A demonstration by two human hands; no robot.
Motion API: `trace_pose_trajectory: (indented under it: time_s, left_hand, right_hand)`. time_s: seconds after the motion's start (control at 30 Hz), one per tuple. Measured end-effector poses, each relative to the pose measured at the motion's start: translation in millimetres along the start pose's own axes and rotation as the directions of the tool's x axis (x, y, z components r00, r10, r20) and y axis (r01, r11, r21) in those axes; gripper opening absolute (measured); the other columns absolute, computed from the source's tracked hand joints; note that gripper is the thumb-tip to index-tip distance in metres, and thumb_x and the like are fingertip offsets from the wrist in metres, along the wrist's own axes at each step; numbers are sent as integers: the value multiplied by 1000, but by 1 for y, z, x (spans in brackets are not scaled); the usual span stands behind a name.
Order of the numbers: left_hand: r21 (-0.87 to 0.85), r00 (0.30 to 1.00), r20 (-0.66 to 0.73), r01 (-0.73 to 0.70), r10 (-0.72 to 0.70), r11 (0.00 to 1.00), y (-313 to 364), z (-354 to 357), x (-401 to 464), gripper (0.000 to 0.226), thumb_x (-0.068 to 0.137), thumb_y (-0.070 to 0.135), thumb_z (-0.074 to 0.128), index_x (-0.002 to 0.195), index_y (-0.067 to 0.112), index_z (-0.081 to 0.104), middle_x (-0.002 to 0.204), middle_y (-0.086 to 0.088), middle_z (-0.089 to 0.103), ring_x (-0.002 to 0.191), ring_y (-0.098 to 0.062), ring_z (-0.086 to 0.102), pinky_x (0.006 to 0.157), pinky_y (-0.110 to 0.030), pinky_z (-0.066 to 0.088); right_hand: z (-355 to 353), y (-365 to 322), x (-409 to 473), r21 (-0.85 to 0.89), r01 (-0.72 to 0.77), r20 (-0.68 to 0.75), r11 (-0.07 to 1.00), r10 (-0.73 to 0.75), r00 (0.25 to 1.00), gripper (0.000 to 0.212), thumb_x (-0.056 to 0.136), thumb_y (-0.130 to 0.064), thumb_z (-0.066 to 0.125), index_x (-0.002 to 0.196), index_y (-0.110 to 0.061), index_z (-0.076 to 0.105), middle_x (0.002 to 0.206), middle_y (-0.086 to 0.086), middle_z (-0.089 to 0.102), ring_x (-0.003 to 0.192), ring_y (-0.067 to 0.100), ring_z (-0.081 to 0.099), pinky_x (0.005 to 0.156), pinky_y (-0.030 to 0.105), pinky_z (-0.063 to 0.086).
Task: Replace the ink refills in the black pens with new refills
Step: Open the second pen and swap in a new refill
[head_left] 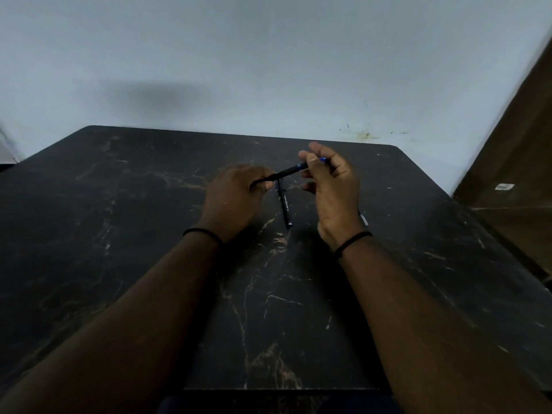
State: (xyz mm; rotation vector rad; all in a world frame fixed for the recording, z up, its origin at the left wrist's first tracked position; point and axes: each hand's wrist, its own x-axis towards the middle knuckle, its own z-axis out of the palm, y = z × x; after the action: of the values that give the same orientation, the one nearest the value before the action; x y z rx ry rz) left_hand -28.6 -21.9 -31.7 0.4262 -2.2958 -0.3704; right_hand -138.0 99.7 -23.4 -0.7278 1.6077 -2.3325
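Dark marble-look table (125, 234) w/ pale wall behind. We see left hand (236, 198) gripping a black pen (286, 172) by its barrel, held above the table; right hand (331, 186) pinches its blue-tipped end. 2nd black pen (286, 206) lies on table between the hands.
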Motion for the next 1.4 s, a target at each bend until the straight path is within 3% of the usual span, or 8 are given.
trace_pose_trajectory:
  time_s: [0.23, 0.43, 0.57, 0.8, 0.97, 1.03, 1.2, 1.4]
  left_hand:
    - [-14, 1000, -3, -12, 12, 1000, -4, 0, 1, 13, 90, 21, 65, 100, 20, 74, 83, 3, 68, 74, -16, 58, 67, -26, 42]
    - [-5, 1000, -22, 9, -9, 1000, -6, -7, 1, 16, 92, 17, 65, 105, 16, 74, 85, -2, 70, 74, -17, 56, 68, -30, 47]
    - [6, 999, -29, 32, -32, 999, -10, -8, 1, 17, 92, 16, 65, 106, 15, 74, 88, -6, 71, 78, -21, 59, 68, -34, 51]
    - [24, 999, -15, 35, -34, 999, -14, -8, 2, 19, 91, 17, 66, 108, 14, 74, 91, -8, 71, 83, -24, 60, 71, -37, 51]
    - [20, 1000, -12, 26, -26, 999, -18, -11, 3, 17, 91, 17, 65, 106, 14, 74, 86, -7, 69, 75, -23, 60, 65, -34, 49]
    - [37, 1000, -7, 4, -3, 999, -18, -12, 3, 16, 91, 15, 66, 104, 13, 74, 83, -6, 69, 74, -21, 58, 63, -30, 44]
    - [52, 1000, -1, -23, 23, 998, -18, -12, 2, 16, 91, 15, 65, 104, 14, 74, 85, -5, 68, 77, -21, 56, 66, -29, 39]
    - [58, 1000, 13, 8, -8, 998, -22, -10, 4, 19, 92, 19, 63, 109, 18, 73, 86, -1, 66, 79, -20, 55, 66, -27, 37]
  right_hand:
    - [0, 3, 2, -43, -6, -84, 999, 3, 996, 18, 91, -21, 73, 77, -18, 63, 73, 0, 68, 52, -4, 56, 54, 11, 46]
    - [-2, 2, 4, -38, -6, 16, 999, 7, 1000, 23, 90, -12, 72, 112, -14, 65, 79, -10, 64, 69, 0, 60, 60, 19, 51]
    - [-4, 6, 5, -150, 74, 62, 986, -65, 996, 21, 91, -2, 67, 103, -19, 69, 86, -5, 68, 74, 2, 62, 69, 24, 53]
    - [-5, 11, 7, -249, 78, 66, 965, -63, 996, 12, 87, -33, 77, 88, -28, 66, 72, -8, 55, 71, 7, 53, 65, 25, 48]
    - [-9, 10, 10, -310, 112, 161, 944, -64, 985, 18, 88, -13, 73, 93, -30, 68, 79, 1, 64, 75, 13, 59, 73, 37, 55]
    - [-11, 10, 10, -380, 117, 161, 918, -59, 985, 7, 89, -24, 73, 84, -25, 69, 72, -4, 64, 69, 11, 58, 69, 38, 55]
    - [-11, 13, 9, -404, 84, 131, 911, -33, 991, 41, 85, -55, 70, 83, -14, 66, 74, 5, 62, 65, 13, 52, 63, 33, 46]
    - [-11, 8, 9, -366, 110, 151, 924, -58, 987, 10, 88, -22, 74, 83, -27, 67, 76, 7, 65, 69, 13, 55, 66, 34, 51]
